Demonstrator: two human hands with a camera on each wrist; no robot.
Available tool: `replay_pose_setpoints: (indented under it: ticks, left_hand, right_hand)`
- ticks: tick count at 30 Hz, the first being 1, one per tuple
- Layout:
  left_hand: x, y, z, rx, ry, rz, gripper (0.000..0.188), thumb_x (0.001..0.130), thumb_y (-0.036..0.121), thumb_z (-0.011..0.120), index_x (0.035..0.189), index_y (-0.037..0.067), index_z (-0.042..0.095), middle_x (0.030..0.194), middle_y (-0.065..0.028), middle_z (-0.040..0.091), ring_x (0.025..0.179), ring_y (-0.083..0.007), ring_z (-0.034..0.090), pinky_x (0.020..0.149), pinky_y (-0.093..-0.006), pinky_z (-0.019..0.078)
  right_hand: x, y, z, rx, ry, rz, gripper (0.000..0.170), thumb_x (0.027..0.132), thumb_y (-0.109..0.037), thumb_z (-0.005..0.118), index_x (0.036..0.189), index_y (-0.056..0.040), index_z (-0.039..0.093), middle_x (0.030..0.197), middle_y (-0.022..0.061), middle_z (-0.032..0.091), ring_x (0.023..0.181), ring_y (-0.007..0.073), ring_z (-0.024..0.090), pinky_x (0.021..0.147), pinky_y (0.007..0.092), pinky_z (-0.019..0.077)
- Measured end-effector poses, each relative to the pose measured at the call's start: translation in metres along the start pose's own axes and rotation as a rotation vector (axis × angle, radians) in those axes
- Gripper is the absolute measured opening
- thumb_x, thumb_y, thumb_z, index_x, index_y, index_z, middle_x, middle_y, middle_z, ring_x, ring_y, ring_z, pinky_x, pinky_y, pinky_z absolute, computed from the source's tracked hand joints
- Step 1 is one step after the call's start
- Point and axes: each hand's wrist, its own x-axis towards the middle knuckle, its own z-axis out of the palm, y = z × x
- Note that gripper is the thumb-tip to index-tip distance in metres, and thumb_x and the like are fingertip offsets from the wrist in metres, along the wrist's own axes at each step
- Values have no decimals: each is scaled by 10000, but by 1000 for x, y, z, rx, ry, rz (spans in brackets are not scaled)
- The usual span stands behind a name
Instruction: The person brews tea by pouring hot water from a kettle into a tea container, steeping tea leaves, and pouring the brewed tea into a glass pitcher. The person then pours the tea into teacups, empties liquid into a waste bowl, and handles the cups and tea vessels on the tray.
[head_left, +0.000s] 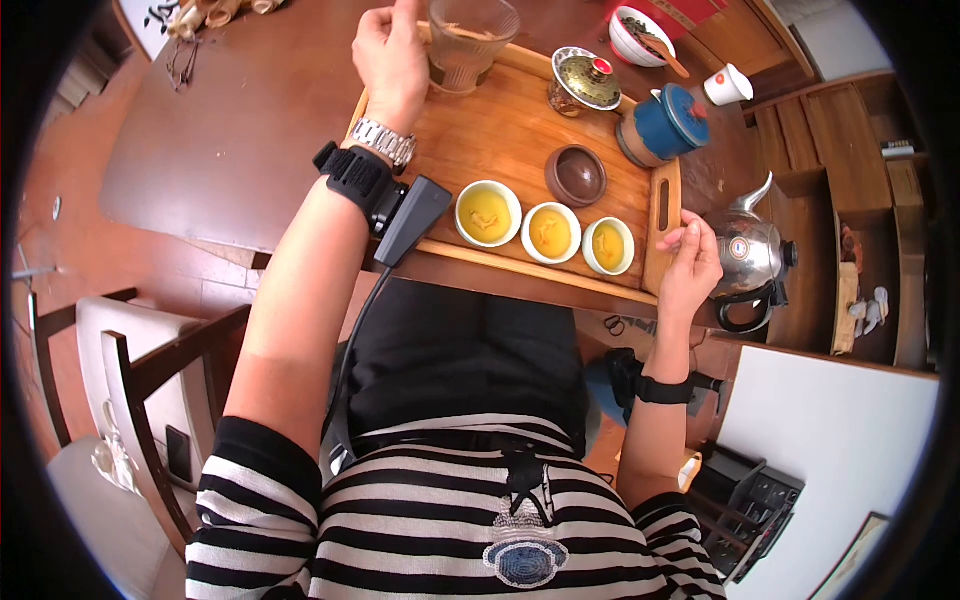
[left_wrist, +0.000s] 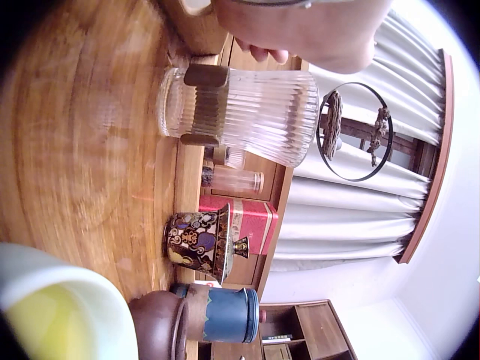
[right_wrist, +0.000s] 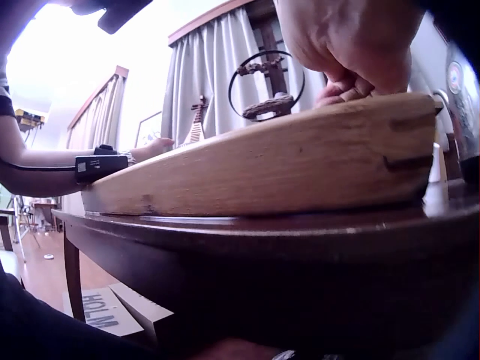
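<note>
My left hand [head_left: 390, 62] is at the left end of the wooden tray [head_left: 480, 120], beside a ribbed glass pitcher [head_left: 465, 50]. In the left wrist view its curled fingertips [left_wrist: 268, 54] show above the tray's rim; I cannot tell whether they hold anything. My right hand [head_left: 694, 268], fingers loosely bent, is at the tray's right end, fingertips just below the handle slot. In the right wrist view those fingers [right_wrist: 352, 91] overlap the top of the rim. Three white cups of yellow tea, among them the middle cup [head_left: 551, 233], line the tray's near side.
Also on the tray are a brown bowl [head_left: 576, 176] and a patterned lidded cup [head_left: 585, 80]. Past its right end stand a blue canister [head_left: 665, 125] and a steel kettle [head_left: 745, 250]. Behind are a white bowl [head_left: 640, 36] and a paper cup [head_left: 728, 85]. Chairs [head_left: 150, 370] stand at the left.
</note>
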Motion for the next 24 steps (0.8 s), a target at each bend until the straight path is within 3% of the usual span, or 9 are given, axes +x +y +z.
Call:
replay_pose_setpoints:
  ticks: [1,4,7,9,11,12,15,20,24]
  left_hand:
    - [1,5,2,17,-10,-15,414,829,375,612,876,-28,527,637,-17,518,564,-71,483,532,-200,411]
    - [-9,14,10,29,32,12,388,844,366,587,779,-14,543,559,-7,505,497,-72,457,472,-211,379]
    - [-8,13,9,75,41,51,400,859,369,559,707,-1,533,552,-17,512,519,-75,453,506,-223,389]
    - [-4,9,6,60,19,40,336,870,341,556,817,9,538,590,-3,494,552,-81,457,541,-207,372]
    - [-5,12,7,62,-4,43,331,876,338,546,813,13,535,590,-6,493,554,-86,459,543,-213,373]
    - [-6,14,6,59,7,35,326,882,335,536,809,17,532,590,-9,492,557,-92,461,546,-219,374]
    - [-6,14,6,9,-2,25,330,893,330,515,808,12,527,584,-15,488,561,-99,465,552,-225,374]
    - [-4,15,5,-2,-11,19,332,909,323,488,830,1,509,600,-4,466,552,-92,436,544,-216,374]
    - [-10,43,3,108,-179,137,258,938,259,446,817,36,497,592,12,450,556,-66,417,535,-193,351]
  right_hand:
    - [-3,4,-1,9,22,7,219,938,-137,436,986,12,589,645,33,549,585,82,519,566,219,446]
    - [-9,6,1,60,60,71,226,945,-170,431,889,-2,571,558,0,467,466,56,429,428,215,354]
    - [-10,14,2,-95,67,16,235,947,-184,429,867,-14,569,534,1,450,465,50,433,424,227,344]
    - [-13,10,2,-129,105,45,245,949,-190,423,825,-24,553,523,15,448,452,60,435,427,249,346]
    - [-14,12,3,-186,52,-42,258,948,-193,422,787,-19,525,541,63,495,451,136,491,448,287,382]
    - [-12,20,5,-223,85,-136,267,943,-195,429,765,-9,500,581,111,543,484,239,545,481,330,414]
    - [-13,9,5,-206,70,-153,273,937,-205,440,764,0,496,610,124,566,542,291,580,505,356,430]
    - [-13,12,11,-241,94,-172,384,910,-285,489,630,-24,516,488,181,464,474,372,507,431,412,393]
    - [-14,8,6,-244,40,-155,444,915,-328,465,594,-30,535,493,178,481,476,364,520,424,404,393]
